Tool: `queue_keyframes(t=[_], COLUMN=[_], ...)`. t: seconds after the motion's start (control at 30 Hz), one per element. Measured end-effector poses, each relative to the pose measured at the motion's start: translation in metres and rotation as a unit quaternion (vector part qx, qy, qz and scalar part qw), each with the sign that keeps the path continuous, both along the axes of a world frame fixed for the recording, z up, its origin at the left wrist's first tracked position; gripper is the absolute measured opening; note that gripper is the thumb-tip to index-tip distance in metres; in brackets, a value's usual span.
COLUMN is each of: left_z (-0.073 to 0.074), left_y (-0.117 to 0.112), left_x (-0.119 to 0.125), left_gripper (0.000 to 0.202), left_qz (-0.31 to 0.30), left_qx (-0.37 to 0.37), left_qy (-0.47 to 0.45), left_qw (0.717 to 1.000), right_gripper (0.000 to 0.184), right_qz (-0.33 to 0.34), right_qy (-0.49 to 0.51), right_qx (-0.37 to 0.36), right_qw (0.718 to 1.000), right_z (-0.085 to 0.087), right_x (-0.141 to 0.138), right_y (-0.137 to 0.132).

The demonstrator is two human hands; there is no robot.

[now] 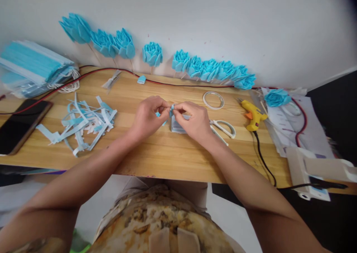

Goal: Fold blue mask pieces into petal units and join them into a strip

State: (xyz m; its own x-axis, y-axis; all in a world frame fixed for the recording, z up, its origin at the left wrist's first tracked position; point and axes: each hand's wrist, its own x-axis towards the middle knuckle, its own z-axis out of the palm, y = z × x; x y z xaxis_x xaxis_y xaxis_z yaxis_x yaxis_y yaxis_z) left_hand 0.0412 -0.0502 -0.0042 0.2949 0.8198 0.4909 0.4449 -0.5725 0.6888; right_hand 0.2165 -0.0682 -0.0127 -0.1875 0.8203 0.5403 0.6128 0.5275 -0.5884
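Observation:
Over the middle of the wooden table, my left hand and my right hand meet fingertip to fingertip. Both pinch a small light-blue fabric piece between them. Its exact shape is mostly covered by my fingers. Beneath my right hand lies a stack of pale, greyish-blue pieces, partly hidden. Another bit of blue shows by my left fingers. White-handled scissors rest just right of my right hand, their blades hidden behind it.
Blue flowers on sticks lean along the wall. Blue-white scraps, a phone and a pile of face masks are at left. A tape roll, a yellow glue gun and a cable lie at right.

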Motion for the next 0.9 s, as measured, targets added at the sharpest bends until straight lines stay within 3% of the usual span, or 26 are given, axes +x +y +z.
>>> queue_keyframes(t=[0.23,0.43,0.57,0.7,0.9], left_z=[0.003,0.008,0.008,0.004,0.003], left_y=[-0.001,0.007,0.012,0.012,0.009], left_x=[0.000,-0.008,-0.011,-0.009,-0.005], left_gripper=[0.011,0.019,0.028,0.023,0.019], left_qz=[-0.001,0.035,-0.024,-0.065,-0.066], left_qx=[-0.017,-0.105,-0.193,-0.263,-0.250], left_qy=[-0.010,-0.122,-0.152,-0.160,-0.142], left_qw=[1.000,0.986,0.969,0.949,0.956], right_gripper=[0.009,0.011,0.014,0.016,0.024], right_qz=[0.000,0.016,0.029,0.035,0.048], right_qy=[0.033,0.165,0.207,0.216,0.203], right_qx=[-0.013,-0.166,-0.205,-0.220,-0.241], right_qw=[0.999,0.972,0.956,0.951,0.948], right_z=[-0.001,0.007,0.008,0.008,0.008], right_x=[0.000,0.003,0.005,0.004,0.004], right_y=[0.000,0.004,0.006,0.006,0.004])
